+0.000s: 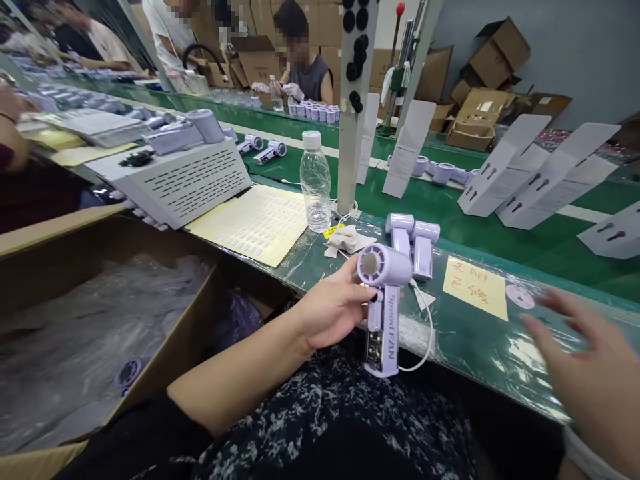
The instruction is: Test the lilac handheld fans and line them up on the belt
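Note:
In the head view my left hand (336,308) grips a lilac handheld fan (387,320) upright, its thumb on the front of the handle. The lower handle is uncovered and shows a circuit board; "speed FAN" is printed along the side. A white cable (431,333) loops beside the handle. At the right my right hand (585,360), somewhat blurred, hovers over the table edge with its fingers apart and nothing in it. Closest to its fingertips are a round pale disc (520,297) and a handwritten yellow note (475,288). Behind the held fan lie two more lilac fans (423,247).
A clear water bottle (315,183) stands by a metal post (354,133). Left of it lie a sticker sheet (255,223) and a slotted metal box (195,177). An open carton (115,320) with plastic bags sits at lower left. Folded white boxes (520,167) stand on the green conveyor (545,247).

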### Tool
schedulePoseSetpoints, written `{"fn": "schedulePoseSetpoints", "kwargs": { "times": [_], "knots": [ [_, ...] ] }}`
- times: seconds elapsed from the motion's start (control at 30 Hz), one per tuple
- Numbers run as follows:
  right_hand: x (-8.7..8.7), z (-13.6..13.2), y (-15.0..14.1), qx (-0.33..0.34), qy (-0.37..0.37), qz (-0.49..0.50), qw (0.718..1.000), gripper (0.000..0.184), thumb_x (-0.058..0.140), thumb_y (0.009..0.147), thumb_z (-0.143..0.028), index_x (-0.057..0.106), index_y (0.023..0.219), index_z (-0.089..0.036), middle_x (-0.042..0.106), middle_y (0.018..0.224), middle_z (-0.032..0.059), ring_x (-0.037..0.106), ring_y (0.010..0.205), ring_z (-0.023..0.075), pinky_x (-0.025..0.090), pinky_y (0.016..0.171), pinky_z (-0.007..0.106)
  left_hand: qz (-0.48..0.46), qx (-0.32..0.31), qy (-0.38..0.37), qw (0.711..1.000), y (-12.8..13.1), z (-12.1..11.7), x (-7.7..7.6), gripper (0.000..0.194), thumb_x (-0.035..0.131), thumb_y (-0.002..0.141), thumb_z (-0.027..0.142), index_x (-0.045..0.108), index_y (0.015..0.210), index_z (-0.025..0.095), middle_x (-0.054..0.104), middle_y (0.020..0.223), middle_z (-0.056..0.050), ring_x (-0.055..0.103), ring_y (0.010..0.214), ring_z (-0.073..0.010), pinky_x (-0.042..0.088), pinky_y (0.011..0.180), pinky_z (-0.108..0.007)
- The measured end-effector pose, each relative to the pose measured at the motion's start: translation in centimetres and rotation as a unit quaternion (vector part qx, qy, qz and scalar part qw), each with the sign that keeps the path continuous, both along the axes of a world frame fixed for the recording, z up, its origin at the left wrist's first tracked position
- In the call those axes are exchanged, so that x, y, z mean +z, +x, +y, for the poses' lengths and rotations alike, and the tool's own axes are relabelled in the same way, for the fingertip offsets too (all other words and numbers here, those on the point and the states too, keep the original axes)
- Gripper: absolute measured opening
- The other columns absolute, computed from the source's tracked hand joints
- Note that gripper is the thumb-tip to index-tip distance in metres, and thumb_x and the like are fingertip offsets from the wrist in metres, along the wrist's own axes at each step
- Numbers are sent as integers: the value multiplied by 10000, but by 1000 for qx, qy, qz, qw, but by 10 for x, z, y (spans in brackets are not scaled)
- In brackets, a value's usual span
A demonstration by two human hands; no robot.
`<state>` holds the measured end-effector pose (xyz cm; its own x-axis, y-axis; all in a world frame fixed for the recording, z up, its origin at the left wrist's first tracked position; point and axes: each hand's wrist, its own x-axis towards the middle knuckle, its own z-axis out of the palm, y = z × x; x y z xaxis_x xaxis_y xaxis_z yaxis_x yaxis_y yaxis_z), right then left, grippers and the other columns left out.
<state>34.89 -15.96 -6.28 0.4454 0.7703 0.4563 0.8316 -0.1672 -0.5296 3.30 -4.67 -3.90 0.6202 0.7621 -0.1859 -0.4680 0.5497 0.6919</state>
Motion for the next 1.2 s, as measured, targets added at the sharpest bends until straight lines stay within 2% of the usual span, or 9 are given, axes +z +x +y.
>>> {"fn": "schedulePoseSetpoints", "kwargs": {
  "times": [0.03,0.13,0.27,0.33,0.47,0.67,0.8,1.0,1.2],
  "knots": [
    [2,6,-25,-7,-12,16,1000,426,656,914,-551,720,1266,-320,749,1219,143,733,855,347,479,529,425,4,3,12,1000,1,-2,1,661,811,739,101,561,1327,268,726,1106,-73,730,942,-219,546,790,-309],
    [2,18,-81,88,-6,105,990,369,666,914,-491,737,1187,-254,794,1094,106,744,936,329,545,581,386,-17,10,17,1000,4,-6,-1,641,947,633,171,656,1202,227,716,1001,-48,690,852,-169,528,751,-271],
    [5,15,-121,198,15,205,958,225,675,943,-328,726,1153,-267,808,974,55,764,905,262,615,759,392,-51,-21,-45,997,9,-16,-12,546,1022,524,308,702,938,151,679,836,-18,652,759,-133,533,767,-263],
    [13,11,-136,231,33,237,943,173,688,937,-268,718,1107,-275,792,959,38,760,864,226,623,744,348,-52,-21,-41,998,12,-23,-16,539,1008,549,397,712,924,148,686,849,-31,658,791,-150,539,786,-279],
    [29,8,-161,262,84,289,917,184,700,890,-148,671,1020,-275,709,1022,28,694,784,159,584,632,258,-46,7,31,998,18,-34,-18,548,961,594,512,726,941,160,735,934,-80,693,983,-270,555,889,-384],
    [31,9,-174,250,99,317,909,229,688,869,-67,605,952,-263,664,1047,13,620,717,120,546,621,254,-14,49,61,997,18,-34,-19,587,972,563,517,746,961,150,761,1031,-110,686,1106,-316,497,1047,-451],
    [27,8,-174,251,102,324,906,242,668,873,-40,596,936,-262,658,1047,6,630,748,123,547,640,251,1,62,81,995,19,-33,-18,594,979,546,510,742,954,150,759,1004,-109,682,1095,-330,503,1033,-485],
    [24,9,-172,236,113,307,915,231,682,886,-63,620,979,-265,682,1078,19,665,790,143,585,696,284,22,90,108,990,19,-33,-21,597,978,546,515,747,963,155,747,984,-95,682,1029,-296,496,1018,-478],
    [19,10,-176,212,123,240,939,190,680,919,-99,650,1021,-256,730,1068,42,722,940,203,614,826,353,80,131,186,971,17,-34,-30,514,918,653,541,740,964,172,746,969,-85,682,928,-259,537,924,-434]
  ]
}}
